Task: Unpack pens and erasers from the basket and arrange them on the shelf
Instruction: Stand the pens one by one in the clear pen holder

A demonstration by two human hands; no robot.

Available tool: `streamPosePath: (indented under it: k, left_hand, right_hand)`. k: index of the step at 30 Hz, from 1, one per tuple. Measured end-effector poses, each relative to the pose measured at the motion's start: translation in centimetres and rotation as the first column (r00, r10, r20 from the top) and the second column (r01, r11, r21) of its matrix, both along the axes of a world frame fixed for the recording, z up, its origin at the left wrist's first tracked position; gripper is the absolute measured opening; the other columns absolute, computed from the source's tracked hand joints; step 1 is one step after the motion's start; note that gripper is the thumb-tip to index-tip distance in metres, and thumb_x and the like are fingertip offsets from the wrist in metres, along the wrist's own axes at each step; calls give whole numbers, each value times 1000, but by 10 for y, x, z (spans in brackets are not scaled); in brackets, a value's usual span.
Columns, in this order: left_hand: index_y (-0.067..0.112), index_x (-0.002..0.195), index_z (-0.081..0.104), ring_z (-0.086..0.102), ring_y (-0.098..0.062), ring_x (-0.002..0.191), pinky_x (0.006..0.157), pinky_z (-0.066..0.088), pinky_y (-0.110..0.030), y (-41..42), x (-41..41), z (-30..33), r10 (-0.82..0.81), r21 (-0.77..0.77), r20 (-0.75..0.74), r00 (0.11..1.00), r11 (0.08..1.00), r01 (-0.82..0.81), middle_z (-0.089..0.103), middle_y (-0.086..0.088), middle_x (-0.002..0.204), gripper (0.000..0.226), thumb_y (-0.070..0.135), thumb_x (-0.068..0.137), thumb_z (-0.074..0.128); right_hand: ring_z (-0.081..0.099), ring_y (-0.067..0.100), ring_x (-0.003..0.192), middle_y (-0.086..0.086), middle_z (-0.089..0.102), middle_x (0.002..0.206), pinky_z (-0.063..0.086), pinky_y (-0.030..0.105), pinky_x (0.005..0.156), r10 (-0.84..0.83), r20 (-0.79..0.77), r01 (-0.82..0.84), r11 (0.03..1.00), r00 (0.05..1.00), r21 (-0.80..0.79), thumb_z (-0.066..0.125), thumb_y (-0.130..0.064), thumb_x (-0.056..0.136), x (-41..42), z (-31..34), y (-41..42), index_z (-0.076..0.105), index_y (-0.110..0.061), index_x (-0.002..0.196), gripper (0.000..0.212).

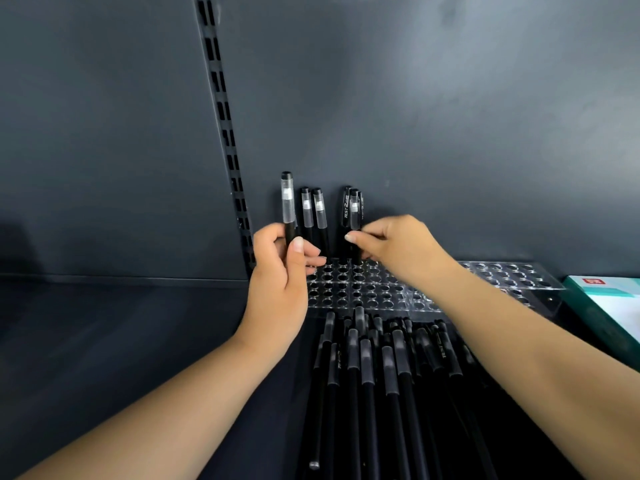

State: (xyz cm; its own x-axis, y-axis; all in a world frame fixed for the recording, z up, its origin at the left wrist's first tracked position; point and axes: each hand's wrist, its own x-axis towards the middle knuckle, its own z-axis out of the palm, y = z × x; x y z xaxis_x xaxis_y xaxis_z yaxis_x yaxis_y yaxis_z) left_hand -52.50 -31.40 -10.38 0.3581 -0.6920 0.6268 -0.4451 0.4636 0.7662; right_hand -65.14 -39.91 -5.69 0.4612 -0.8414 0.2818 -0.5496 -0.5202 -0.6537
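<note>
The left hand (280,268) pinches 1 upright pen (288,206) mid-barrel; the right hand (398,244) grips another pen (354,216) entering the clear holder (363,292). Light, stiff, smooth: hold mid-barrel.

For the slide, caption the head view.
Left hand holds a black capped pen upright; right hand seats another in the clear perforated acrylic pen rack.

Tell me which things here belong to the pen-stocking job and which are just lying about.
Part of the job:
- pen in the left hand
- pens at the right hand
- standing pens in the clear holder
- loose pens lying on the shelf

Just lying about:
- green and white box
- second clear holder
</note>
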Motion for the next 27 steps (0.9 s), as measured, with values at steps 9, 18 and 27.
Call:
streamPosePath:
  k: [9,18,27]
  left_hand:
    - [34,96,31,64,-5,84,74,49,-15,2,-1,3,-31,24,-22,999,999,32,62,5,88,14,20,96,31]
    - [25,93,43,63,-2,80,72,50,-18,7,-4,10,-19,13,-83,996,1000,20,62,5,85,10,17,96,38]
    - [32,83,56,51,10,64,66,40,-5,18,-18,25,30,63,-18,999,998,-29,54,13,73,10,23,84,57]
  right_hand:
    - [38,5,38,20,66,90,31,12,42,-9,-54,7,999,999,-42,58,-39,86,-6,9,-1,67,-4,82,36]
    - [56,6,65,-2,66,74,40,15,57,-44,-35,40,994,998,-100,61,-39,84,-12,24,4,67,-19,80,21]
    - [64,3,68,-7,69,65,56,22,75,220,397,-282,953,891,105,65,-23,81,-22,56,33,70,-20,73,10]
